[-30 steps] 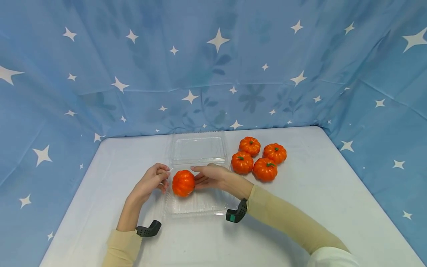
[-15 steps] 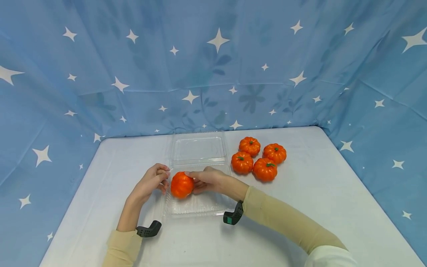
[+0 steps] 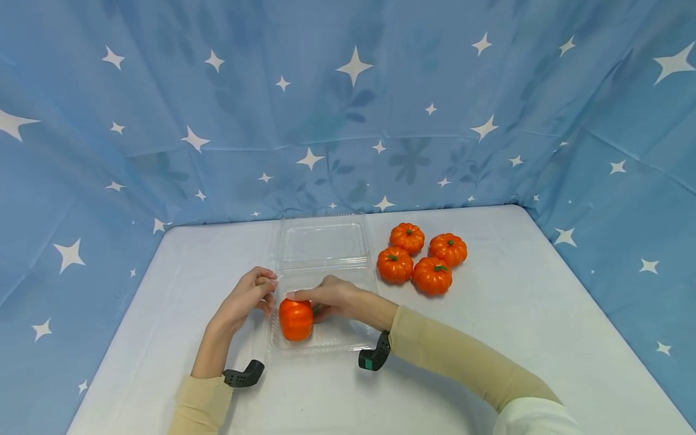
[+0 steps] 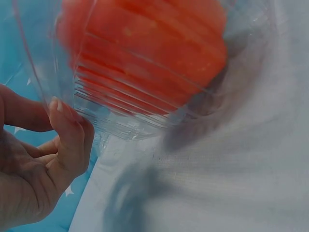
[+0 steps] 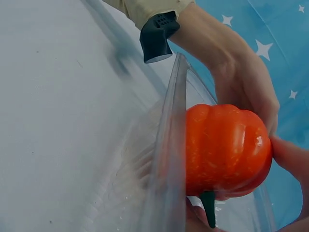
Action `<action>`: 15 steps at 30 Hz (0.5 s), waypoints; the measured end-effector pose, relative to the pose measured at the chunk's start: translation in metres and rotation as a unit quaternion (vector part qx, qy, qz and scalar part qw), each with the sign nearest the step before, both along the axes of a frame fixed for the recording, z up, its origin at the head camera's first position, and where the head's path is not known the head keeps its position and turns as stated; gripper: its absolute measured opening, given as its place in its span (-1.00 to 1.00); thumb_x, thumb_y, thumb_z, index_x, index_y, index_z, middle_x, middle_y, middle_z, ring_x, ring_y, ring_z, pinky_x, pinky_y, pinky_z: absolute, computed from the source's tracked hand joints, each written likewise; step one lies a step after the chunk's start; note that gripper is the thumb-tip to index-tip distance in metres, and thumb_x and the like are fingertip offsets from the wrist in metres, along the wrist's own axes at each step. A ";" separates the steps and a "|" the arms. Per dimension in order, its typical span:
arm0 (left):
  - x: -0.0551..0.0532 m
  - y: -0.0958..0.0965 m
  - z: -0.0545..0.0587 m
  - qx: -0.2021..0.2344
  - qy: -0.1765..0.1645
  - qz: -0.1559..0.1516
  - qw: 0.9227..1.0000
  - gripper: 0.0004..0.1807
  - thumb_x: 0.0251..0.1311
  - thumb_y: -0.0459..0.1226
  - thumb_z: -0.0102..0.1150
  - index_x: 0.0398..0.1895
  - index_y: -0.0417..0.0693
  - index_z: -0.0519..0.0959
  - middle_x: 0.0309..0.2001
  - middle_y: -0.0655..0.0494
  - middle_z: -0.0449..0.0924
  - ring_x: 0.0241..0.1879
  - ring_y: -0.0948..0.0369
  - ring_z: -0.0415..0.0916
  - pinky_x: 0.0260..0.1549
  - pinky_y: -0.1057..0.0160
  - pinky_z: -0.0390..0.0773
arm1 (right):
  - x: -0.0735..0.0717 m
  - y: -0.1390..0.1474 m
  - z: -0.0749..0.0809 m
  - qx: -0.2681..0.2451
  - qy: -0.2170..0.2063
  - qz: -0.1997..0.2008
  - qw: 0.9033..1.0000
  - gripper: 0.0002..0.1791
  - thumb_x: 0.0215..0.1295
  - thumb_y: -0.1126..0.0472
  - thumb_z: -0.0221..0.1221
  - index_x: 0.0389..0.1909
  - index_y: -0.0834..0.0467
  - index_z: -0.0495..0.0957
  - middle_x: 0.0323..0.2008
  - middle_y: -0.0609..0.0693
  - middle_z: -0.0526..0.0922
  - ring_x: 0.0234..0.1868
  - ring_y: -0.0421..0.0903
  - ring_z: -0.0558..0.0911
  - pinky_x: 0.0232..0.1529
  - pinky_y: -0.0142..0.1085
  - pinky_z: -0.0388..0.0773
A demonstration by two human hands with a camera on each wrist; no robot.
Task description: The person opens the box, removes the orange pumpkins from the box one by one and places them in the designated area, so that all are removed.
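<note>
My right hand grips a small orange toy pumpkin, thumb on its upper side. Its green stem points down in the right wrist view. The pumpkin sits within the left part of a clear plastic clamshell box, whose lid lies folded back. At the box's left side, my left hand pinches the rim between thumb and fingers, as the left wrist view shows. Through the clear wall there, the pumpkin looks blurred; whether it touches the box floor I cannot tell.
Several more orange pumpkins stand clustered on the white table, right of the box. A blue star-patterned curtain hangs behind and at both sides. Dark wrist cameras sit on both wrists.
My right hand has brought the pumpkin toward me and lower into the box's front left part, tilting it; the thumb has moved onto its upper side. My left hand stays at the rim.
</note>
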State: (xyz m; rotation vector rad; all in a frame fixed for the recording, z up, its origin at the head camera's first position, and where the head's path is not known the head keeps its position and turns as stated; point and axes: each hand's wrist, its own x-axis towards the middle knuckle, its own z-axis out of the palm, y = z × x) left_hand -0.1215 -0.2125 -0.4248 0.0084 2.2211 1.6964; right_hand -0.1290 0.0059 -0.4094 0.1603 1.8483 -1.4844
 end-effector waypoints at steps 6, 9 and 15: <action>0.000 0.000 -0.001 0.007 0.000 -0.003 1.000 -0.63 0.50 -0.38 -0.11 0.24 -0.46 0.24 -0.23 -0.18 0.48 -0.55 0.20 0.43 -0.56 0.26 0.63 | 0.005 -0.004 0.002 0.021 0.019 0.033 0.999 -0.35 0.20 -0.08 0.46 -0.03 0.42 0.54 -0.13 0.16 0.62 -0.16 0.05 0.66 0.02 0.00 0.71; 0.000 0.000 -0.001 0.007 0.001 -0.003 1.000 -0.62 0.50 -0.37 -0.10 0.24 -0.46 0.24 -0.21 -0.20 0.48 -0.54 0.20 0.44 -0.56 0.26 0.63 | 0.006 -0.003 0.003 0.013 0.030 0.052 0.998 -0.44 0.23 -0.06 0.43 -0.11 0.39 0.60 -0.16 0.11 0.64 -0.16 0.02 0.64 0.09 -0.02 0.69; 0.000 -0.002 -0.001 0.007 0.002 0.001 1.000 -0.62 0.50 -0.38 -0.09 0.24 -0.47 0.24 -0.20 -0.21 0.46 -0.53 0.18 0.44 -0.55 0.26 0.62 | 0.006 0.001 0.006 -0.008 0.034 0.090 0.995 -0.55 0.25 0.02 0.43 -0.11 0.35 0.66 -0.18 0.04 0.65 -0.14 -0.03 0.60 0.17 -0.09 0.63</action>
